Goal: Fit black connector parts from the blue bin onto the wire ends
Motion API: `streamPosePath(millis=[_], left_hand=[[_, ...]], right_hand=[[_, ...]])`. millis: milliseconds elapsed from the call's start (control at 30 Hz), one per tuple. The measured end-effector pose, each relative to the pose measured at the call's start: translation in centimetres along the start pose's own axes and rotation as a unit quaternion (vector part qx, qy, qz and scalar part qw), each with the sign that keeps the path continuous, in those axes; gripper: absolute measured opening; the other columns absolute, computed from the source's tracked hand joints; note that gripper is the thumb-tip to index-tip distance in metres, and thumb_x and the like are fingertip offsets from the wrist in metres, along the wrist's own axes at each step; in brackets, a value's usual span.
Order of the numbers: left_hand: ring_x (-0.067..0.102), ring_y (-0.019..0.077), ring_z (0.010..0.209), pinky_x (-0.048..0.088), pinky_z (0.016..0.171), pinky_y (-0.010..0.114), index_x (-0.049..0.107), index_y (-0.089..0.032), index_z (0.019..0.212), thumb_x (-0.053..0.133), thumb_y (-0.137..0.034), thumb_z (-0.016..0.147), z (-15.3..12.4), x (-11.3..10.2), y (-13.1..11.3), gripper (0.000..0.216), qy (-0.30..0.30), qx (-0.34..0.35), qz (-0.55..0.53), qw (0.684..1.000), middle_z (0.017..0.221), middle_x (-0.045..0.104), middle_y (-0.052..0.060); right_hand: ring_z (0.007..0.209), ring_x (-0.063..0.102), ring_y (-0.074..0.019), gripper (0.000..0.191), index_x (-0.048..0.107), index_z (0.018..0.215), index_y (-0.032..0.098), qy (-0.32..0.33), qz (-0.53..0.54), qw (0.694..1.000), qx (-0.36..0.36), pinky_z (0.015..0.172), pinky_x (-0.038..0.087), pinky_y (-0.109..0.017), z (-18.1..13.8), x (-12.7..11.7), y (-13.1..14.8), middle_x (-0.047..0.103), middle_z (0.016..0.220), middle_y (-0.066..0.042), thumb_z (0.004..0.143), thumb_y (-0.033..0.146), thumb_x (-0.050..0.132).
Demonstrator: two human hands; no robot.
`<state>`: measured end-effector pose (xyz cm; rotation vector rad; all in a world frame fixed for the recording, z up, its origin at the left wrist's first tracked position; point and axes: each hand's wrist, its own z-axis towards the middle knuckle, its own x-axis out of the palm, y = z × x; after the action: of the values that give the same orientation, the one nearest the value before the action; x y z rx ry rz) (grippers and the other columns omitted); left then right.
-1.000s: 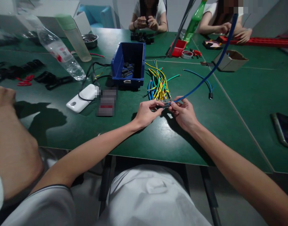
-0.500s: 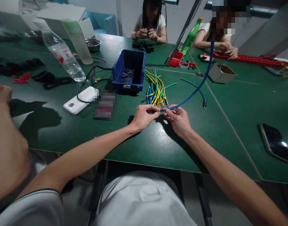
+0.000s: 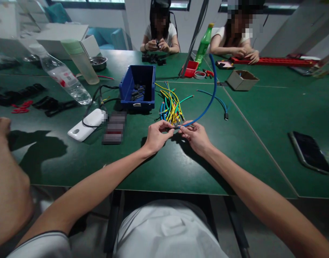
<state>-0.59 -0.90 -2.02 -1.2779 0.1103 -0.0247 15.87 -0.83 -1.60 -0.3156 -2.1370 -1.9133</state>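
Pinching a blue cable [image 3: 214,86] near its lower end, our right hand [image 3: 197,138] has thumb and fingers closed on it, and the rest of the cable curves up and away beyond that hand. Our left hand [image 3: 156,137], just beside it, grips a small black sleeve [image 3: 176,127] at the cable's end between thumb and fingertips; we cannot tell how far the cable goes inside. Right beyond our fingers lies a bundle of yellow, green and blue wires [image 3: 172,106]. Past our left hand stands a blue bin [image 3: 147,105] holding black pieces [image 3: 139,92]. To the left of that hand we have a white device [image 3: 85,126]; well to the right of our right hand lies a phone [image 3: 311,151].
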Motion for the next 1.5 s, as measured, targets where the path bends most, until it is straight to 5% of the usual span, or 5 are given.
streamPosePath(millis=[267,400,800,1067,1500], left_hand=[[0.068,0.0163,0.077,0.055,0.079,0.032,0.066,-0.013,0.076,0.067,-0.017,0.07,0.0,-0.4,-0.1,0.007,0.009,0.023,0.036,0.999,0.082,0.071,0.006],[0.068,0.0166,0.077,0.055,0.08,0.032,0.067,-0.014,0.075,0.066,-0.015,0.07,0.0,-0.6,-0.1,0.005,0.007,0.035,0.055,0.998,0.081,0.071,0.005],[0.068,0.0167,0.083,0.055,0.08,0.031,0.068,-0.015,0.091,0.067,-0.021,0.074,0.1,-0.7,0.0,0.019,0.008,0.037,0.069,0.997,0.093,0.071,0.007],[0.065,0.0177,0.091,0.052,0.083,0.032,0.069,-0.016,0.086,0.067,-0.023,0.075,0.2,-0.9,0.0,0.013,0.022,0.059,0.074,0.995,0.096,0.07,0.007],[0.067,0.0173,0.082,0.054,0.076,0.031,0.064,-0.014,0.097,0.07,-0.028,0.074,0.4,-0.8,0.3,0.027,0.042,-0.01,0.039,0.998,0.093,0.07,0.008]], right_hand=[[0.067,0.065,-0.01,0.03,0.059,0.08,0.019,0.038,0.008,0.999,0.017,0.058,0.052,-0.017,0.2,-0.3,0.9,0.067,0.077,-0.001,0.065,0.033,0.08],[0.063,0.066,-0.0112,0.031,0.054,0.085,0.022,0.006,0.0,1.0,-0.011,0.055,0.053,-0.02,0.8,-1.2,1.2,0.065,0.076,0.001,0.072,0.043,0.072],[0.062,0.067,-0.013,0.034,0.049,0.084,0.023,-0.04,-0.023,0.998,-0.051,0.058,0.055,-0.024,1.4,-1.8,0.6,0.062,0.07,0.003,0.071,0.043,0.073],[0.061,0.066,-0.0127,0.036,0.049,0.082,0.023,-0.044,-0.015,0.998,-0.049,0.058,0.056,-0.024,1.4,-1.6,0.7,0.062,0.069,0.004,0.067,0.043,0.075],[0.06,0.067,-0.0127,0.037,0.049,0.083,0.022,-0.053,0.0,0.997,-0.052,0.056,0.055,-0.022,1.3,-1.7,0.7,0.061,0.069,0.004,0.067,0.041,0.077]])
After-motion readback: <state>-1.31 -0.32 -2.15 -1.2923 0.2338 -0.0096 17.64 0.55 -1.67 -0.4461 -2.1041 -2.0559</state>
